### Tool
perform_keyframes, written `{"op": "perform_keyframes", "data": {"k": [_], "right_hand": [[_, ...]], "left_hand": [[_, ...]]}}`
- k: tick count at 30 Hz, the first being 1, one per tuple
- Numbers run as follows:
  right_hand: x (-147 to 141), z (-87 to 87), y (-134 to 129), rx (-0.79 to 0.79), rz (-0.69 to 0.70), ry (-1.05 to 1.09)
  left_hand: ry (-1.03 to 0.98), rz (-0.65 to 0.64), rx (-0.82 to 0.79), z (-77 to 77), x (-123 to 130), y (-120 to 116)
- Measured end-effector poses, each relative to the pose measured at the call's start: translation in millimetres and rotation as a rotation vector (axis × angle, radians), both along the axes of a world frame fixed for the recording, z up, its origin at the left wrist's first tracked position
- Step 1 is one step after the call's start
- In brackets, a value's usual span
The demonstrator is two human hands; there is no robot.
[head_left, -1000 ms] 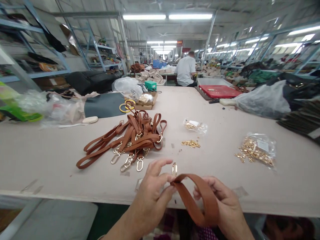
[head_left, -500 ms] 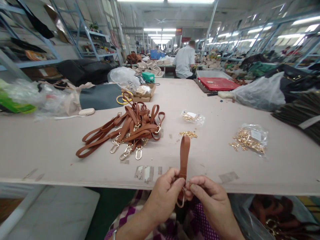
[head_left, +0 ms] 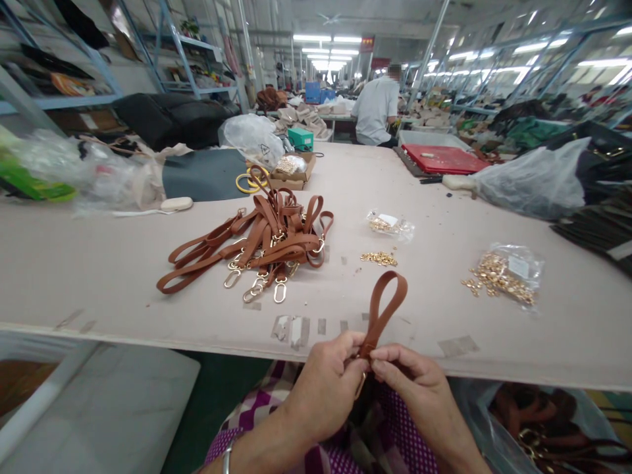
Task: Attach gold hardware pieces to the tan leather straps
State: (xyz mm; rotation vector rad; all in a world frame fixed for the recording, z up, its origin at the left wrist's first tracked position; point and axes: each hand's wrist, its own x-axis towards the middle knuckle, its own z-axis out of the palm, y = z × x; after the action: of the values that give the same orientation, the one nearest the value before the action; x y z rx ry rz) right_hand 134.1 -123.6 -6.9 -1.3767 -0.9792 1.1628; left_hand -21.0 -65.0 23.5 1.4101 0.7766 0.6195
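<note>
My left hand (head_left: pixel 328 375) grips a brown wrist strap (head_left: pixel 392 296) at the base of its loop, just in front of the table edge. The loop stands up, leaning right, and a gold-coloured clasp (head_left: pixel 361 387) hangs below my left fingers. Thumb and forefinger of my right hand (head_left: pixel 419 382) are pinched together against the strap's right side; whatever they hold is too small to make out. Beyond lie a little heap of gold-coloured metal pieces (head_left: pixel 379 258) and, to the left, a pile of similar brown straps (head_left: pixel 276 247) with gold-coloured clasps.
Two clear bags of gold-coloured pieces, a small one (head_left: pixel 388 226) and a larger one (head_left: pixel 513 273), lie on the table (head_left: pixel 197 322). A cardboard box (head_left: pixel 295 178) and a red tray (head_left: pixel 444 160) are farther back. An open bag of brown straps (head_left: pixel 543 421) sits below right. A person (head_left: pixel 376 108) is in the background.
The strap's loop has swung to lean right and turned so its opening shows. My right fingertips have come up against the strap. The camera view has shifted slightly.
</note>
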Motion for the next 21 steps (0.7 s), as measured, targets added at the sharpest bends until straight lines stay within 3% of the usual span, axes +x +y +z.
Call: {"op": "perform_keyframes", "data": {"k": [10,16,21], "right_hand": [[-0.6,-5.9,-2.3,0.036,-0.075,-0.011],[-7.4,-5.3,6.2,0.05,-0.212,0.237],[-9.4,-12.5,6.8,0.011,-0.259,0.17]], "left_hand": [[0.2,-0.054,0.161,5.0,3.1,2.7],[0.135,-0.059,0.281,-6.6,6.6,5.7],[0.054,-0.096,0.249,-15.3,9.0,13.4]]}}
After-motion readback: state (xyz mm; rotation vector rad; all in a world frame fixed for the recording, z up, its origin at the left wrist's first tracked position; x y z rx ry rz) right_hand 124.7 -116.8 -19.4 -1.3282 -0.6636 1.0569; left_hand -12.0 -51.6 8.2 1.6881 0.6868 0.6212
